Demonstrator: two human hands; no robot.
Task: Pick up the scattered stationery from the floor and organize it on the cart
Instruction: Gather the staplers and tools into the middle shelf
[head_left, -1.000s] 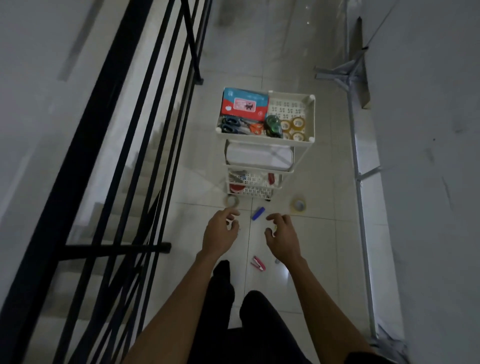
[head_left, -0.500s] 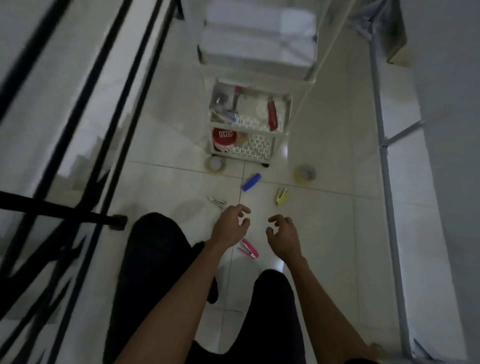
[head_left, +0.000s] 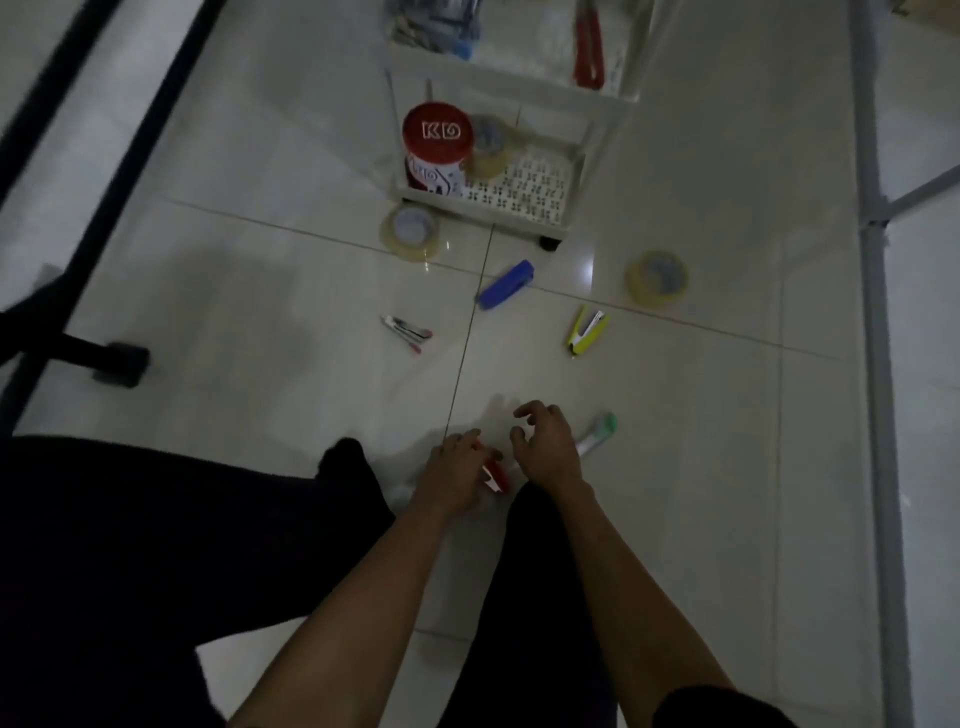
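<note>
Fingers of left hand (head_left: 453, 470) curl round red stapler (head_left: 496, 474); right hand (head_left: 546, 448) loosely spread, empty; both dropped floorward since before.

On the cart's (head_left: 566, 156) bottom shelf a canister (head_left: 439, 150) stands left, a tape roll (head_left: 488, 148) just beside it. On the floor (head_left: 260, 291) before the cart: a second roll (head_left: 410, 231) left, a third roll (head_left: 657, 278) right, a stapler (head_left: 506, 286) between them. Nearer lie pens (head_left: 408, 332) on the left and a second stapler (head_left: 587, 332) on the right. Nearest of all, a third stapler (head_left: 493, 473) lies between the left hand (head_left: 452, 473) and right hand (head_left: 545, 447) — a marker (head_left: 597, 434) lies just right of them.
</note>
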